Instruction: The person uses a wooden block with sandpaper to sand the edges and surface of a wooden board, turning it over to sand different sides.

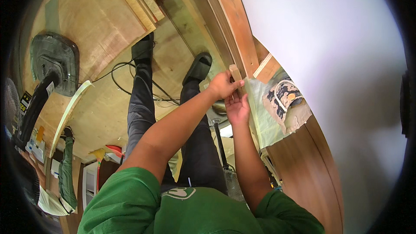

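left hand [223, 86] grips wood block [235, 73] | right hand [237, 108] flat beneath, touching frame [236, 26]

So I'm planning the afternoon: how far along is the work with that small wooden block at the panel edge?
Done: the long wooden strip already lies along the white panel. In hand: the left hand presses a small wooden block against the strip, the right hand just below it. Left: clear plastic sheeting and paper wrapping still cover the brown panel.
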The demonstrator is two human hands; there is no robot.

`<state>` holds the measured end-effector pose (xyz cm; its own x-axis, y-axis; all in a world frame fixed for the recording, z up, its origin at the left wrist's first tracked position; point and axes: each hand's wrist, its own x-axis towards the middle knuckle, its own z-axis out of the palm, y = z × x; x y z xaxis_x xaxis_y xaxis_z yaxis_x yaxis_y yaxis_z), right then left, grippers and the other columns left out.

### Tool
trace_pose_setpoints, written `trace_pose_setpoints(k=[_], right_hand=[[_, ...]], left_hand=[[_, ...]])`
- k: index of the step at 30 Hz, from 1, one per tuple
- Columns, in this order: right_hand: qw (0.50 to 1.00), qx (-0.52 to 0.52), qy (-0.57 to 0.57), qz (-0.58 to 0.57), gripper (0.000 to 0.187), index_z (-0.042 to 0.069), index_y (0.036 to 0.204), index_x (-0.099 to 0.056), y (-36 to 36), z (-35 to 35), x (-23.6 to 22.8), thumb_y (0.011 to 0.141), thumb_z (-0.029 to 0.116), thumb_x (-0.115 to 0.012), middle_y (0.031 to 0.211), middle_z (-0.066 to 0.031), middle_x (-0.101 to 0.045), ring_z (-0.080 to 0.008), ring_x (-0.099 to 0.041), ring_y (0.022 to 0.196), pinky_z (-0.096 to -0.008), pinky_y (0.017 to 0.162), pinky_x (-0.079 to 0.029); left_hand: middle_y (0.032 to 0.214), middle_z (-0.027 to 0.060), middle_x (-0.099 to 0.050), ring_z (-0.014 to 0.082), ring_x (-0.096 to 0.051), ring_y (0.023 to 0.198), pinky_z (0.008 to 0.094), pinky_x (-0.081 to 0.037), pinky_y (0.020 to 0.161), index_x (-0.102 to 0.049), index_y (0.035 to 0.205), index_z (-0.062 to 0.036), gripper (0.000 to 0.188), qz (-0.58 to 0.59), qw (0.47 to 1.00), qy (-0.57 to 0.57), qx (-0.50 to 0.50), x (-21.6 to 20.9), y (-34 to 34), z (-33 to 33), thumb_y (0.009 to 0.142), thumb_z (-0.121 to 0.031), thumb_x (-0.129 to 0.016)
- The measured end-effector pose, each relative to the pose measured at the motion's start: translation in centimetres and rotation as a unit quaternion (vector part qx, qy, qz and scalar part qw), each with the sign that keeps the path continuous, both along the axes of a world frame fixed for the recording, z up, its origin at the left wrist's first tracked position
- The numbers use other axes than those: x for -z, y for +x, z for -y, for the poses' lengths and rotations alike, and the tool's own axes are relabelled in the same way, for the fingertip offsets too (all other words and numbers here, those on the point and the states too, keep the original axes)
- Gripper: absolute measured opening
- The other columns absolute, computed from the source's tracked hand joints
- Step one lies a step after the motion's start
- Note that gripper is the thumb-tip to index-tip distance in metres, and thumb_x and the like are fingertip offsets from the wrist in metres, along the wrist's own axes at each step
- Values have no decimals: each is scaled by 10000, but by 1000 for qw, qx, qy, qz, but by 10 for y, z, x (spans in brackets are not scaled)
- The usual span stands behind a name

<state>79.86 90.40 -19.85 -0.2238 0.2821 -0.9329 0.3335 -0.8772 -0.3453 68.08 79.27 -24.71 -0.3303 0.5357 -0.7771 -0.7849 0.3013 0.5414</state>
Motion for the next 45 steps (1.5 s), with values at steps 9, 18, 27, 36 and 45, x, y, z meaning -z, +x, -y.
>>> trace_pose_setpoints(k=[9, 18, 27, 36, 45], right_hand=[[999, -24, -11, -22, 524, 25, 1285, -555, 5, -3, 6, 982, 451, -570, 1214, -99, -625, -229, -564, 1153, -390, 1041, -439], [999, -6, 24, -26, 525, 13, 1299, -547, -14, 11, 8, 979, 427, -586, 1237, -118, -608, -232, -560, 1129, -375, 1026, -440], [998, 8, 43, -51, 512, -4, 1234, -577, -75, 52, 11, 950, 417, -638, 1156, -119, -630, -231, -562, 1092, -369, 1028, -438], [996, 34, 24, -81, 525, -19, 1221, -570, -147, 92, 27, 920, 396, -683, 1115, -126, -622, -244, -563, 1075, -389, 1019, -453], [990, 73, -5, -121, 490, -35, 1211, -564, -210, 126, 37, 942, 362, -666, 1088, -136, -632, -243, -586, 1041, -388, 999, -479]], left_hand=[[960, 179, -723, 240, -701, 856, 356, -548, 787, -664, 1100, 35, 499, -50, 999, -10, 7, 4, 0, 5, 867, -397, -748], [967, 169, -725, 240, -698, 883, 357, -536, 819, -671, 1097, 29, 453, -49, 997, 29, -51, 3, -20, 17, 886, -366, -735], [975, 152, -726, 203, -678, 887, 358, -527, 834, -680, 1095, 34, 435, -65, 997, 30, -43, 11, -76, 50, 888, -344, -743], [960, 153, -732, 228, -691, 880, 352, -531, 818, -717, 1042, 20, 508, -109, 990, 25, -86, 25, -141, 88, 816, -429, -783], [935, 98, -715, 172, -650, 850, 311, -513, 800, -703, 1016, 48, 463, -119, 990, -7, -72, 2, -210, 123, 840, -372, -788]])
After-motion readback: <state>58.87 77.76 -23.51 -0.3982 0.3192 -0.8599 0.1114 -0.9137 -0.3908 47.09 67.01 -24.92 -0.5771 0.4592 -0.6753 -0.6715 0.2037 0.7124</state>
